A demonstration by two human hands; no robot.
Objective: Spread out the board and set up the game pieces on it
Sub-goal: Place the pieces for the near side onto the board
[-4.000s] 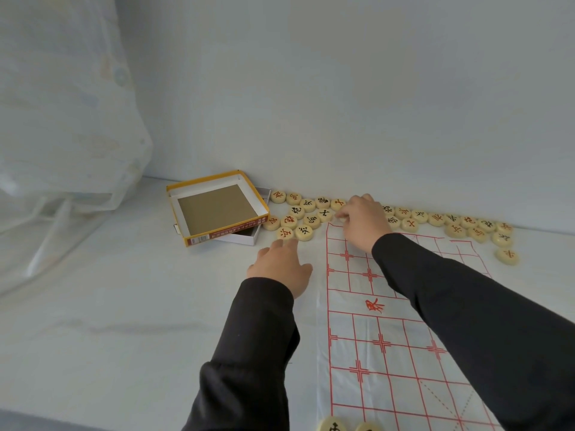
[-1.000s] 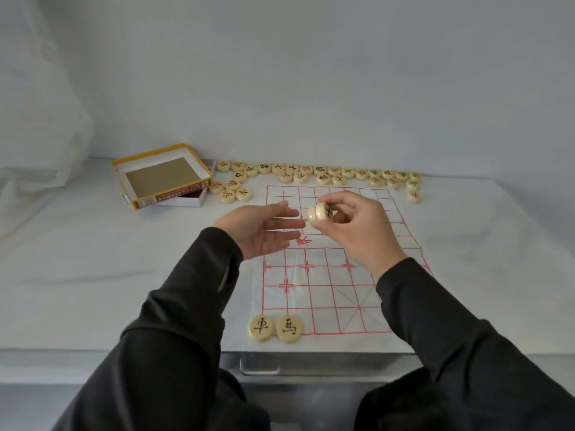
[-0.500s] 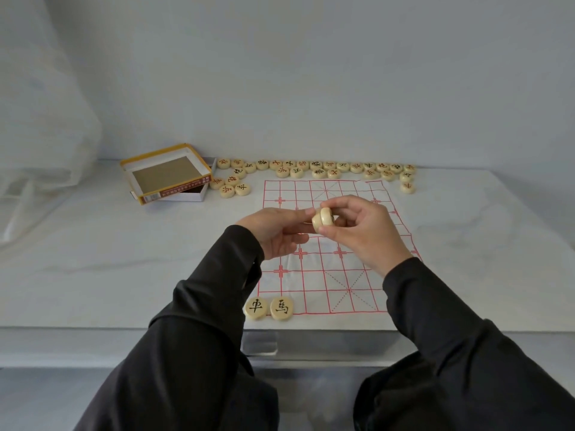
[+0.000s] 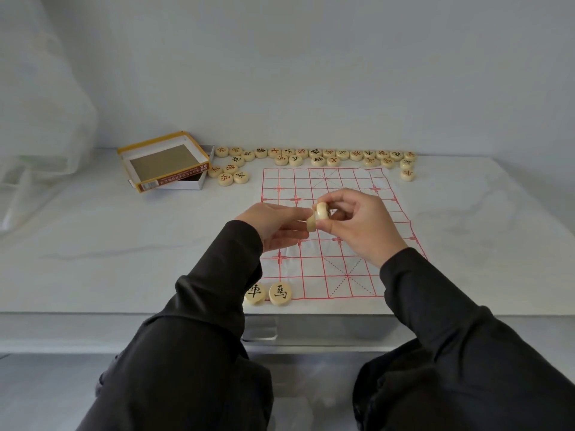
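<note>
Edgewise above the board (image 4: 342, 275), two pieces (image 4: 320, 213) between left fingers (image 4: 289, 227) and right fingers (image 4: 348, 196).

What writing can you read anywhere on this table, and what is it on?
"車", black, on the left disc at the board's near edge.
"馬", black, on the disc beside it.
Far row of discs: characters too small to read.
Box label: blurred.
Held discs: faces unreadable.

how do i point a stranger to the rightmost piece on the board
Find the red-gridded board on the table. At its near-left corner lie two cream discs. Take the right disc, fully visible; a sleeve partly hides the left disc.
</note>
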